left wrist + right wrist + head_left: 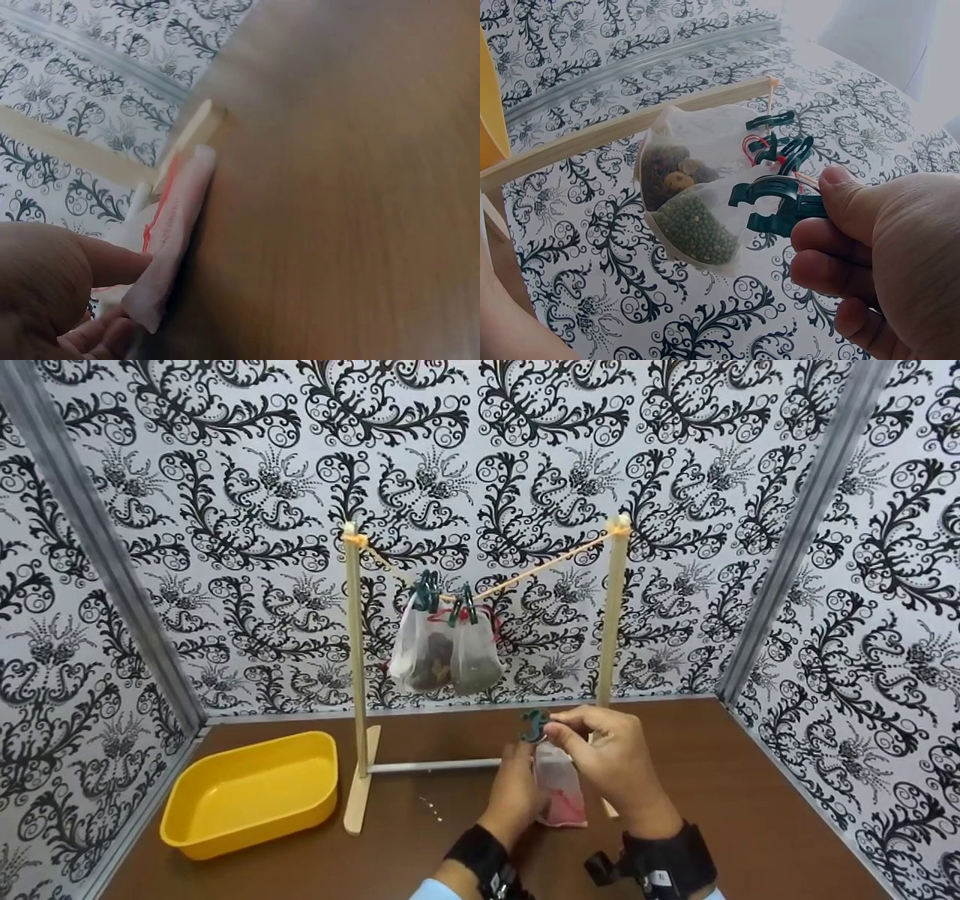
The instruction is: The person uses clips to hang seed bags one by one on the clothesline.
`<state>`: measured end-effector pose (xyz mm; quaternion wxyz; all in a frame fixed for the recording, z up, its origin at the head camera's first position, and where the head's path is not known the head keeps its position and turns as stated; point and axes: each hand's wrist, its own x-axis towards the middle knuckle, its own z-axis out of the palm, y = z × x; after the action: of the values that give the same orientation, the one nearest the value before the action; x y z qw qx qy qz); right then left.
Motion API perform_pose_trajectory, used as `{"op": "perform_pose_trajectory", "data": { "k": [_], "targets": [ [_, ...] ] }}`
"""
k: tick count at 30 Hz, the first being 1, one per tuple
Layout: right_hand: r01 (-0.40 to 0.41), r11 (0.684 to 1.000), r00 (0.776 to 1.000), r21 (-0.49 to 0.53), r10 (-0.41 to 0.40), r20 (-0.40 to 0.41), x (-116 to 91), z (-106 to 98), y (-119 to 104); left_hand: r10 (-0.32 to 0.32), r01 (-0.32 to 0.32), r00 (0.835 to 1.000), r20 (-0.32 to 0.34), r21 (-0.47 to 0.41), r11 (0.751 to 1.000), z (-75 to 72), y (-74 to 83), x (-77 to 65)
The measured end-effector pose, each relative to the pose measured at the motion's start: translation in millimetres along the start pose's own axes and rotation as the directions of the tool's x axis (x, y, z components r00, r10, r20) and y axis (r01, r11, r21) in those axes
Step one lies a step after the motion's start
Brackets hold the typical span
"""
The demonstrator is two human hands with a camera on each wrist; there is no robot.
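Observation:
My left hand (516,791) pinches the top of a small white mesh bag (561,802), pinkish in its lower part. In the left wrist view, this bag (180,225) shows a red drawstring, and finger and thumb grip one end of it. Between thumb and fingers my right hand (611,757) pinches a dark green plastic clothespin (776,210), its jaws pointing away from the hand. The clothespin is just above the held bag. Behind, two mesh bags hang clipped on a cord: one has brown pieces (676,180), the other green pea-like grains (694,232).
Two wooden posts (354,660) hold up the sagging orange cord (540,574). More green clothespins (427,594) sit at its low middle. A white bar (435,766) joins the stand's feet. On the left stands a yellow basin (270,826). Patterned walls enclose the brown table (750,810).

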<state>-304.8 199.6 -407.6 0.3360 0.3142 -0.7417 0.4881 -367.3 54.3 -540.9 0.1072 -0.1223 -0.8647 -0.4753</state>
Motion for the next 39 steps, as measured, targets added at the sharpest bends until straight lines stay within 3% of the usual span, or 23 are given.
{"op": "perform_pose_trajectory", "data": {
  "k": [6,9,13,17,22,25,28,32,34,39],
  "targets": [
    [0.014,1.000,1.000,0.007,-0.014,-0.010,0,0,-2,-0.010,0.010,1.000,-0.008,-0.034,0.999,-4.3,-2.6,-3.9],
    [0.024,1.000,0.999,0.006,-0.023,-0.026,1,0,-2,-0.003,-0.002,0.998,-0.061,-0.072,0.997,-14.2,-3.4,-5.7],
    [0.000,1.000,1.000,0.004,0.000,-0.027,1,-1,-1,-0.036,0.016,0.986,-0.161,-0.125,0.992,-39.5,-1.4,-10.2],
    [-0.024,1.000,0.999,-0.012,0.023,-0.035,1,-4,-2,-0.065,0.030,0.966,-0.250,-0.142,0.989,-75.4,3.9,-20.2],
    [-0.026,0.999,0.999,-0.027,0.024,-0.048,2,-8,-3,-0.028,-0.003,0.923,-0.384,-0.079,0.997,-127.7,8.8,-34.3],
    [-0.028,0.999,0.998,-0.020,0.027,-0.055,4,-9,-3,0.030,-0.044,0.885,-0.465,-0.018,0.999,-163.2,11.1,-41.1],
    [-0.020,1.000,0.998,-0.018,0.019,-0.062,7,-11,-4,0.088,-0.046,0.833,-0.546,0.090,0.995,-199.9,16.3,-46.4],
    [0.008,1.000,0.999,-0.026,-0.010,-0.045,15,-13,-8,0.133,-0.017,0.774,-0.619,0.190,0.982,-245.6,30.3,-43.5],
    [0.025,1.000,1.000,-0.013,-0.025,-0.018,24,-14,-12,0.176,-0.041,0.753,-0.634,0.221,0.974,-264.3,39.0,-37.6],
    [0.031,0.999,0.998,0.038,-0.033,0.060,59,-12,-33,0.234,-0.071,0.763,-0.602,0.282,0.957,-293.6,59.9,-19.5]
  ]
}}
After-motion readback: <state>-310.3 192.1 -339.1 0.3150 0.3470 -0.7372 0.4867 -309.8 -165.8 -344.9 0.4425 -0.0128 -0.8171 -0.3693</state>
